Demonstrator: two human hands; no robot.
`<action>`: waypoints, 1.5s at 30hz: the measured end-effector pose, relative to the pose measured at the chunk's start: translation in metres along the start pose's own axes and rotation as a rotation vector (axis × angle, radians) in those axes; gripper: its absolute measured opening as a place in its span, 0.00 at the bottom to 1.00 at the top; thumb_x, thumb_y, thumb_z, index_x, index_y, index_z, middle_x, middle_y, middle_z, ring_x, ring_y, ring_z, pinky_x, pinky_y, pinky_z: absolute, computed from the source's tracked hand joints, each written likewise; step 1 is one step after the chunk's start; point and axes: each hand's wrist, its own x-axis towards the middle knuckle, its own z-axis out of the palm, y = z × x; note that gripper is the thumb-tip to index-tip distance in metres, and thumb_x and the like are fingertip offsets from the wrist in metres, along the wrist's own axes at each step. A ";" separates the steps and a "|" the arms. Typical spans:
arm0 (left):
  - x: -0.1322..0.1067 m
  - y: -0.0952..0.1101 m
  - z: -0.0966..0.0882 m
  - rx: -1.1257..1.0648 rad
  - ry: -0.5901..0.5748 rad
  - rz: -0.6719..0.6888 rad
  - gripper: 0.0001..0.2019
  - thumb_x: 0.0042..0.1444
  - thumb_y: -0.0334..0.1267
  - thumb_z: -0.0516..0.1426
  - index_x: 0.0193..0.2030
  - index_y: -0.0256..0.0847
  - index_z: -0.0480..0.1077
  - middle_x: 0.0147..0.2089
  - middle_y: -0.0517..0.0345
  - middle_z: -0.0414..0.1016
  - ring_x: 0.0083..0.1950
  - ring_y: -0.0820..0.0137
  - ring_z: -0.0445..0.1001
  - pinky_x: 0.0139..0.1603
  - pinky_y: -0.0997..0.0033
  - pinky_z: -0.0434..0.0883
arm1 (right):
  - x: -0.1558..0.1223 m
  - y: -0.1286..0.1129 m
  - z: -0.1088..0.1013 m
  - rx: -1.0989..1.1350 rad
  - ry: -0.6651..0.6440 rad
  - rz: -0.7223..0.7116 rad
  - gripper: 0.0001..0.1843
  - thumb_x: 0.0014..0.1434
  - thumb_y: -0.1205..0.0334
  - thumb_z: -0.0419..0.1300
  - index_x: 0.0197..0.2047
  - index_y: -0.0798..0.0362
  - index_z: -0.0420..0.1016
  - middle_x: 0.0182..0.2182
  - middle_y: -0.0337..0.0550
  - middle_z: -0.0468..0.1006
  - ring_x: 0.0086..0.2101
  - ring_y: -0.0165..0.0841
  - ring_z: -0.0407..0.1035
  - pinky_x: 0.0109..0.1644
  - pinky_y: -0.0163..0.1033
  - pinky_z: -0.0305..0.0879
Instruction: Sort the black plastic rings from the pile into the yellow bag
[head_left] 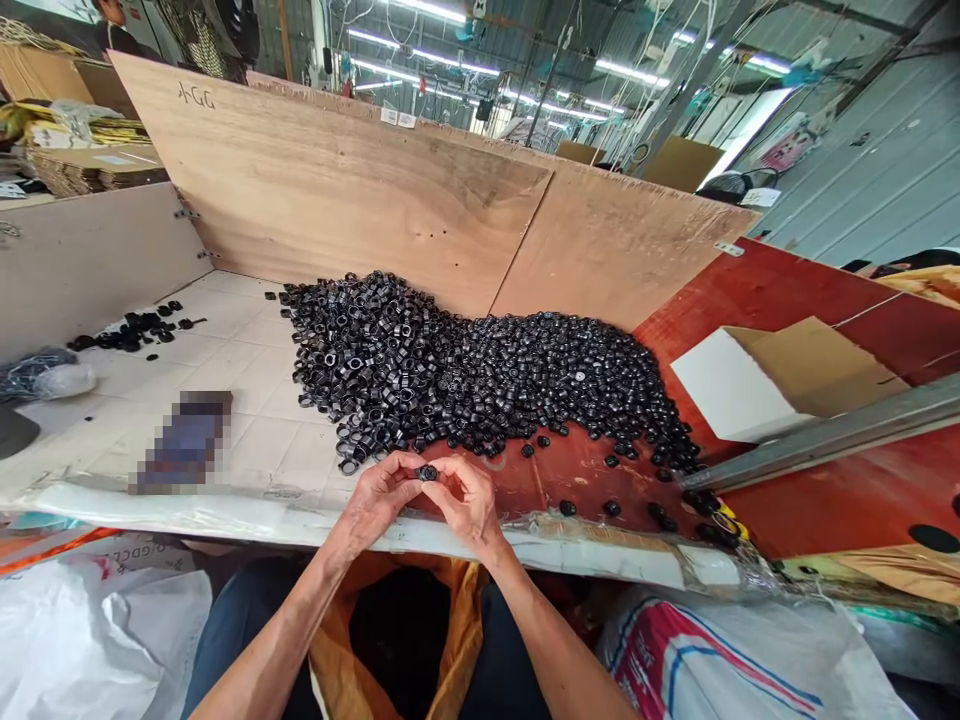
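My left hand (382,497) and my right hand (466,497) meet above the padded front edge of the bench. Between their fingertips they pinch one small round black plastic part (427,473); its exact kind is too small to tell. Just beyond my hands lies a large heap of black plastic parts. Its left side is made of open black rings (367,345), and its right side of smaller black caps (570,370). Below my forearms, an orange-yellow sack (469,630) stands open between my knees, its inside dark.
Wooden boards (360,170) wall the bench at the back and left. An open carton (739,385) and a metal bar (825,430) are at right. A pixelated dark rectangle (187,440) and scattered black pieces (139,330) lie left. White sacks (97,630) flank my legs.
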 end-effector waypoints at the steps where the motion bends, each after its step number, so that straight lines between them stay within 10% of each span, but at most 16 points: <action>1: 0.000 0.000 0.000 0.001 -0.005 -0.001 0.10 0.60 0.43 0.66 0.45 0.42 0.77 0.44 0.54 0.83 0.44 0.65 0.81 0.48 0.65 0.80 | 0.000 -0.001 0.000 -0.011 0.009 -0.011 0.07 0.63 0.55 0.66 0.40 0.48 0.80 0.29 0.39 0.78 0.29 0.34 0.70 0.36 0.39 0.69; 6: -0.002 -0.001 -0.004 0.098 0.025 0.003 0.12 0.64 0.44 0.64 0.51 0.42 0.77 0.39 0.58 0.80 0.37 0.69 0.77 0.39 0.70 0.76 | 0.000 0.000 0.001 -0.057 0.062 -0.091 0.08 0.64 0.54 0.64 0.40 0.49 0.77 0.34 0.42 0.77 0.31 0.34 0.71 0.35 0.39 0.70; 12: -0.003 -0.007 -0.007 0.387 0.037 0.278 0.13 0.70 0.39 0.60 0.57 0.49 0.81 0.53 0.52 0.80 0.55 0.64 0.79 0.60 0.61 0.75 | 0.000 0.005 0.004 -0.040 0.141 -0.128 0.06 0.65 0.58 0.64 0.41 0.51 0.75 0.37 0.42 0.75 0.31 0.31 0.71 0.33 0.36 0.71; 23: -0.011 -0.001 0.004 0.581 0.106 0.501 0.18 0.71 0.30 0.58 0.61 0.54 0.78 0.53 0.54 0.76 0.53 0.69 0.79 0.50 0.70 0.78 | 0.000 0.005 0.004 -0.018 0.165 -0.179 0.05 0.65 0.62 0.65 0.45 0.51 0.79 0.37 0.43 0.81 0.31 0.32 0.75 0.37 0.37 0.74; 45: -0.011 -0.003 0.003 0.405 0.153 0.312 0.10 0.70 0.35 0.59 0.54 0.49 0.78 0.52 0.55 0.78 0.53 0.67 0.79 0.53 0.68 0.78 | -0.002 0.003 0.003 -0.137 0.176 -0.273 0.07 0.67 0.64 0.63 0.49 0.50 0.75 0.38 0.45 0.82 0.31 0.34 0.76 0.37 0.39 0.77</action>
